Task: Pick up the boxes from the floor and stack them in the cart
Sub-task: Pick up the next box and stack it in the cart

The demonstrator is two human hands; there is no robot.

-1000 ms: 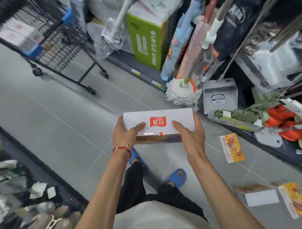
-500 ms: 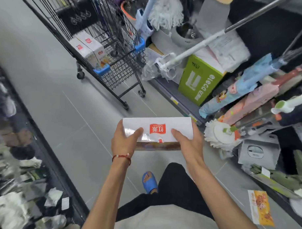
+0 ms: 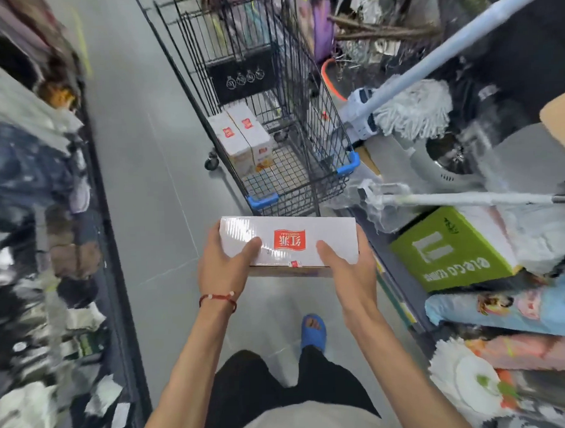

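I hold a white box [image 3: 307,227] with a red label flat in front of me, level with my waist. My left hand [image 3: 220,265] grips its left end, thumb on top. My right hand [image 3: 350,266] grips its right end the same way. Straight ahead stands the black wire cart [image 3: 323,122] with blue corner bumpers, its near end just beyond the box. Two white boxes [image 3: 241,136] with red labels lie side by side in the cart's basket against its left wall.
On the right, low shelves carry a green carton [image 3: 452,256], mops [image 3: 412,110] with long handles jutting into the aisle, and rolled goods. A dark shelf [image 3: 51,222] of blurred goods lines the left. Grey tiled floor [image 3: 138,161] runs between them.
The view has swung from the floor and right shelf toward the cart, which now stands directly ahead and much closer. Both hands keep the same grip on the box.
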